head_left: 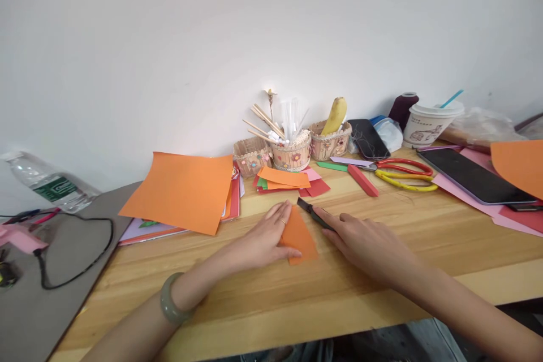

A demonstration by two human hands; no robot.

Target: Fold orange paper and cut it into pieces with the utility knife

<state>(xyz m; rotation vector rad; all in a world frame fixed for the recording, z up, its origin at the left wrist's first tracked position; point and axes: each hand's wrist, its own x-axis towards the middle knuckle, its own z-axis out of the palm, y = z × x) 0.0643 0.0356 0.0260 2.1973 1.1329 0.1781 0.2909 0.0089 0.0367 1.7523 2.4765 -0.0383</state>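
My left hand [271, 235] lies flat on a small folded-looking piece of orange paper [302, 240], pressing it to the wooden table, thumb apart from the fingers. The paper's right edge shows past the fingers and narrows toward the top. In my right hand [360, 237] is a dark utility knife [314, 214], its tip pointing up and left, just beyond the paper's upper right side. The fingers wrap round its handle, with the index finger along the top. Part of the paper is hidden under my left hand.
Orange sheets [182, 189] lie on a stack at left. Behind are paper scraps [284, 179] and small baskets [291, 153], one with a banana [336, 116]. Scissors [403, 174], a red strip [362, 181], phones [475, 174] and a lidded cup [428, 124] lie right; a bottle [51, 184] lies left.
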